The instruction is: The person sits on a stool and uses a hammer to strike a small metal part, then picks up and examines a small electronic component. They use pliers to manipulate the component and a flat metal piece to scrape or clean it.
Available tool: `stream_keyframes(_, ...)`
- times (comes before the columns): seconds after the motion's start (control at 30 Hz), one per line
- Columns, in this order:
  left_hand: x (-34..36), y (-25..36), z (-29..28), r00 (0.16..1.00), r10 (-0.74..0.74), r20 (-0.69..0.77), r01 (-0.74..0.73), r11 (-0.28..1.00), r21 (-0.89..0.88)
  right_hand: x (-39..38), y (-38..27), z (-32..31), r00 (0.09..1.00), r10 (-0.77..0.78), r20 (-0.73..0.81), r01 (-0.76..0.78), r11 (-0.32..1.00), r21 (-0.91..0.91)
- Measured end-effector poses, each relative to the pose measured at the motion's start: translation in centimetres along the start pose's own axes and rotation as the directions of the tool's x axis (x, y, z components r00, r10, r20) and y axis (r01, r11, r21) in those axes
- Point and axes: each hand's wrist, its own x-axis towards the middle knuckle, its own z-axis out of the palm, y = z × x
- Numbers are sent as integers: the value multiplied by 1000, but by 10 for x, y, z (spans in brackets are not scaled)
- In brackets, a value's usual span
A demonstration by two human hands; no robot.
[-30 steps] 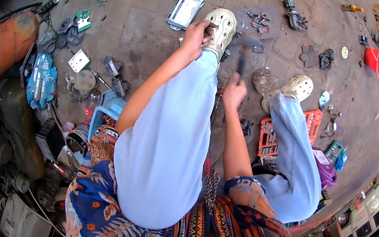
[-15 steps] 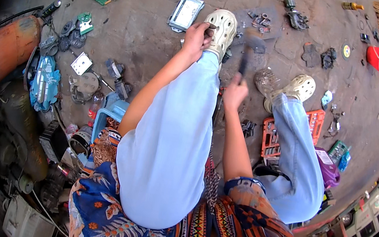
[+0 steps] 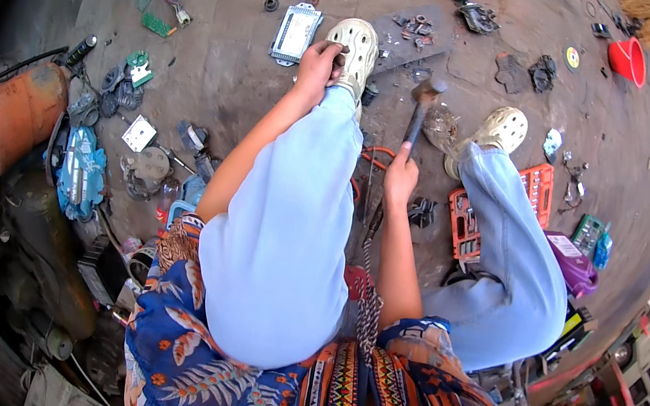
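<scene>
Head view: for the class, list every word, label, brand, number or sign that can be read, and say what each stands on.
No text is clear enough to quote.
Flat silver module: pale printed face, too small to read.
Purple jug: pale label, too small and blurred to read.
Round yellow-rimmed disc: coloured markings, too small to make out.

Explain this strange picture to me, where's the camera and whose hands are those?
There's no machine, just a bare-handed person, seen by a wide fisheye camera worn on their head and looking down; that's why straight edges bend. The right hand grips a hammer. The left hand is at the left cream clog; whether it pinches anything, I can't tell. On the ground are a silver electronic module, a green circuit board, an orange tool case and a red bucket.
</scene>
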Motion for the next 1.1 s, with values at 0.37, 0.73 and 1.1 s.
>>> stream_keyframes(0.37,-159,147,21,994,96,51,-105,709,697,7,41,-2,878,117,464,-271,921,280)
stream_keyframes(0.73,-117,148,66,775,8,632,-597,-319,736,-25,86,0,992,-51,119,69,986,-152)
stream_keyframes(1.1,59,-48,80,882,468,59,-135,130,982,-28,40,-28,996,-83,-29,64,911,-408)
